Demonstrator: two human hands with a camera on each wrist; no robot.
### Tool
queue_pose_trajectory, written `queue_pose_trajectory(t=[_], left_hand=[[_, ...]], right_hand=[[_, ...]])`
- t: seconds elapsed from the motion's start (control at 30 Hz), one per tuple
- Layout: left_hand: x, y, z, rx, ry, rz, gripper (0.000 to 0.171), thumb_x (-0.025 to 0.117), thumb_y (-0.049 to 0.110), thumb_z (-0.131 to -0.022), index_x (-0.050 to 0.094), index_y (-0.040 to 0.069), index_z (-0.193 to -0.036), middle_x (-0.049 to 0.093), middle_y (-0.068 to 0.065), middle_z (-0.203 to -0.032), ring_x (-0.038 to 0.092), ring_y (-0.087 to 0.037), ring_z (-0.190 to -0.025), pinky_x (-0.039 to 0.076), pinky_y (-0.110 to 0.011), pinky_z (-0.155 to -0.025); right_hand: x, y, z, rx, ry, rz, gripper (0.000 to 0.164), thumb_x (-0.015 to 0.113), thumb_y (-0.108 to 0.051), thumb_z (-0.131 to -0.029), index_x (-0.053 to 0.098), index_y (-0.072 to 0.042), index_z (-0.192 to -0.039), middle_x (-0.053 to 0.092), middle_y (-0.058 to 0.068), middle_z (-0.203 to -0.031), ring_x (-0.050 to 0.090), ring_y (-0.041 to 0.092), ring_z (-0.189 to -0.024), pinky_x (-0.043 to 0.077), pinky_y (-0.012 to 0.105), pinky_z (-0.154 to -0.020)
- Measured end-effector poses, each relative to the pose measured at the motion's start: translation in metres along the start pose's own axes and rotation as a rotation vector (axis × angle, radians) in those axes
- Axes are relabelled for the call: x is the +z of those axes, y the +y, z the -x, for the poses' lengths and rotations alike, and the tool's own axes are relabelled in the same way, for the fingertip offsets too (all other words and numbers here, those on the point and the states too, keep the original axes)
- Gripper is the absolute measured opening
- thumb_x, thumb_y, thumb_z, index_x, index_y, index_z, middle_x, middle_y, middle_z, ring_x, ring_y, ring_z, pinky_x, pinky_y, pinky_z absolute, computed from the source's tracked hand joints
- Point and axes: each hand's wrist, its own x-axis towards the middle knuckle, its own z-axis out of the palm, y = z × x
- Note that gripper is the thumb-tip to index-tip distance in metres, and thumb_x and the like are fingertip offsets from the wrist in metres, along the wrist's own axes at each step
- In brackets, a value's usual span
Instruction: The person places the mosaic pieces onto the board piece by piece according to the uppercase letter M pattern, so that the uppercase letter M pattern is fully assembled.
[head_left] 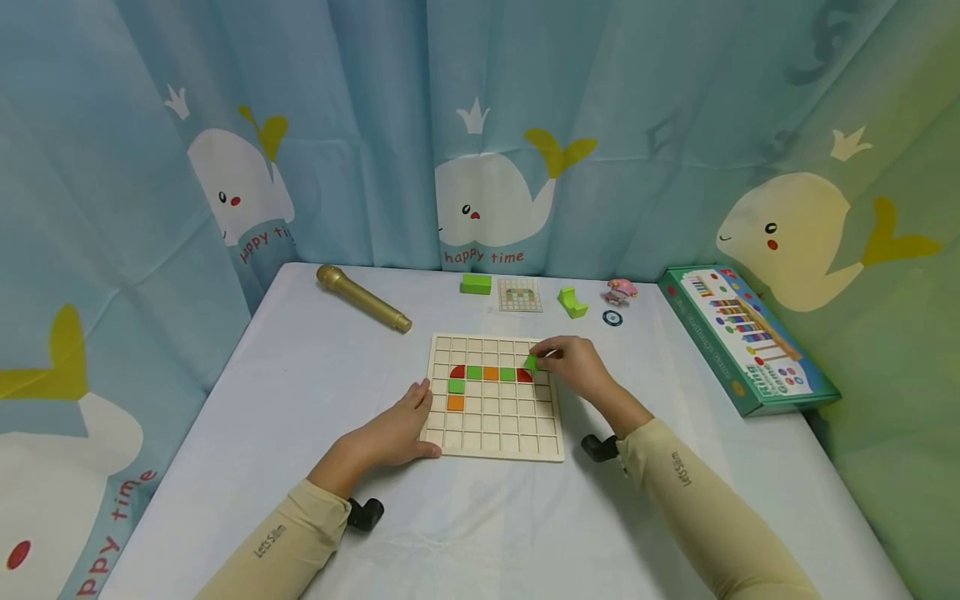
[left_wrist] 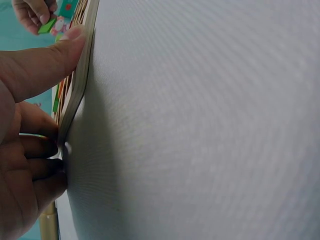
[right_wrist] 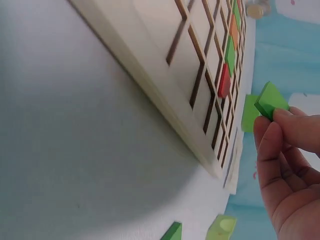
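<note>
A pale wooden grid board (head_left: 498, 425) lies on the white table. Its upper row holds a red rounded tile (head_left: 458, 372), green and orange square tiles (head_left: 491, 372), and another red rounded tile (head_left: 524, 376). Below the left red piece sit a green tile (head_left: 456, 387) and an orange tile (head_left: 455, 403). My left hand (head_left: 393, 429) rests against the board's lower left corner, thumb and fingers spread along its edges. Between thumb and fingertips, my right hand (head_left: 576, 365) pinches a green square tile (right_wrist: 271, 100), tilted over the board's upper right part.
Behind the board lie a gold microphone (head_left: 363, 298), a green block (head_left: 476, 285), a pattern card (head_left: 520, 295) and a notched green block (head_left: 572, 302). A small pink figure (head_left: 621, 291) and a round dark disc (head_left: 612, 318) lie farther right, before a game box (head_left: 750, 342).
</note>
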Motion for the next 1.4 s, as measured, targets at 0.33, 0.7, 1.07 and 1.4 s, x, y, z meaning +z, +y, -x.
queue_pose_trajectory(t=[0.33, 0.7, 1.07, 1.4], left_hand=[[0.001, -0.001, -0.002, 0.002, 0.004, -0.01, 0.1, 0.075, 0.043, -0.09, 0.022, -0.008, -0.156, 0.006, -0.018, -0.167, 0.006, -0.031, -0.153, 0.018, -0.043, -0.121], [0.001, 0.001, -0.001, -0.006, 0.005, 0.002, 0.099, 0.076, 0.042, -0.09, 0.022, -0.008, -0.156, 0.006, -0.018, -0.167, 0.005, -0.031, -0.154, 0.017, -0.043, -0.121], [0.0, 0.001, -0.001, -0.001, 0.011, -0.009, 0.099, 0.076, 0.042, -0.09, 0.022, -0.009, -0.155, 0.007, -0.019, -0.167, 0.006, -0.032, -0.153, 0.018, -0.044, -0.121], [0.0, 0.001, 0.0, -0.001, 0.01, -0.007, 0.098, 0.075, 0.041, -0.09, 0.022, -0.009, -0.156, 0.007, -0.019, -0.167, 0.006, -0.032, -0.153, 0.018, -0.044, -0.121]], right_hand=[[0.015, -0.008, 0.003, -0.03, -0.059, -0.001, 0.017, 0.071, -0.004, -0.093, 0.077, -0.004, -0.109, 0.073, 0.012, -0.109, 0.07, 0.023, -0.09, 0.058, 0.033, -0.072], [0.03, -0.014, 0.002, -0.07, -0.087, 0.028, 0.012, 0.073, -0.004, -0.092, 0.078, -0.006, -0.102, 0.074, 0.006, -0.103, 0.068, 0.02, -0.092, 0.056, 0.035, -0.077], [0.044, -0.019, -0.001, -0.101, -0.091, 0.044, 0.007, 0.075, -0.004, -0.09, 0.078, -0.007, -0.095, 0.073, 0.003, -0.098, 0.066, 0.018, -0.091, 0.055, 0.035, -0.08], [0.054, -0.023, -0.001, -0.16, -0.111, 0.074, 0.004, 0.075, -0.004, -0.09, 0.076, -0.008, -0.092, 0.072, 0.0, -0.092, 0.065, 0.013, -0.084, 0.055, 0.032, -0.076]])
